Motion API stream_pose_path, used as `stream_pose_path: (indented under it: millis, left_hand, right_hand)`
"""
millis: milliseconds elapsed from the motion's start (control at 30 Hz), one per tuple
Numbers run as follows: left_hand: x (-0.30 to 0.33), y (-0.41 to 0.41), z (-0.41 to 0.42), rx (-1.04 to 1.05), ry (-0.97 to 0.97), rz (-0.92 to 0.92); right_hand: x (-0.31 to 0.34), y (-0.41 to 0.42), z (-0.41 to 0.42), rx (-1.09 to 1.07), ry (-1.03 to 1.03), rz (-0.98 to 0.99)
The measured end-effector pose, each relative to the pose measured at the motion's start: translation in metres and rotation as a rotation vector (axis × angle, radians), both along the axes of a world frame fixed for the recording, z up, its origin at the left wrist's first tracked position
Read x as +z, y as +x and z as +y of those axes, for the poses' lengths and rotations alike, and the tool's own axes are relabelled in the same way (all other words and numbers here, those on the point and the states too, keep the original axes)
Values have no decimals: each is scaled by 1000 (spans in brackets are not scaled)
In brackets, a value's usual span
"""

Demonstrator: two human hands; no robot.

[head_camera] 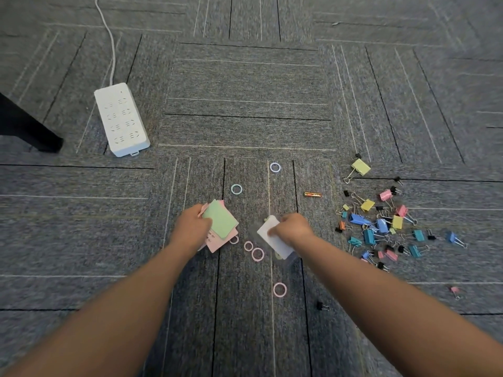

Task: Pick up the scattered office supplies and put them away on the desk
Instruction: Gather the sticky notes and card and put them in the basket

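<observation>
left hand (192, 225) fingers clamped on a stack of green and pink paper cards (220, 223); right hand (292, 227) pinches one white card (273, 236) on the carpet (245, 104). six thin rings: four pink (257, 254), two blue (236, 189). one battery (312, 194). heap of binder clips (381, 224) at right.

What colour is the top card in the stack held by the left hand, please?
Light green, seen in the head view.

Rings (257, 254): six. Battery (312, 195): one. Power strip (121, 119): one. Binder clips (381, 225): dozens.

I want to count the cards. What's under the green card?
Under the green paper card held by the left hand lie pink paper cards, one printed. How many is hidden.
</observation>
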State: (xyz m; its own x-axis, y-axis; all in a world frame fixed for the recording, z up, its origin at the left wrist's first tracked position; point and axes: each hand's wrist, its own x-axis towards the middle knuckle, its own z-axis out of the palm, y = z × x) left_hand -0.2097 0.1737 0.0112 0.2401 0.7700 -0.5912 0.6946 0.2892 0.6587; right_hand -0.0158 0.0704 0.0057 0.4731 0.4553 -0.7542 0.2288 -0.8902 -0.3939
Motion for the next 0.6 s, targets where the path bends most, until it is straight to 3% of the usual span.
stream_pose_path:
  millis: [133,333,467,600]
  left_hand:
    - [1,0,3,37,-14,-50]
    - [32,13,14,-30,35,-49]
    - [106,18,12,-10,56,-51]
    - [212,-23,6,84,48,-13]
  right_hand:
    - [8,12,-8,-60,60,44]
    - [52,20,2,209,171,-128]
    - [135,7,17,376,221,-256]
    - [260,-26,39,571,244,-327]
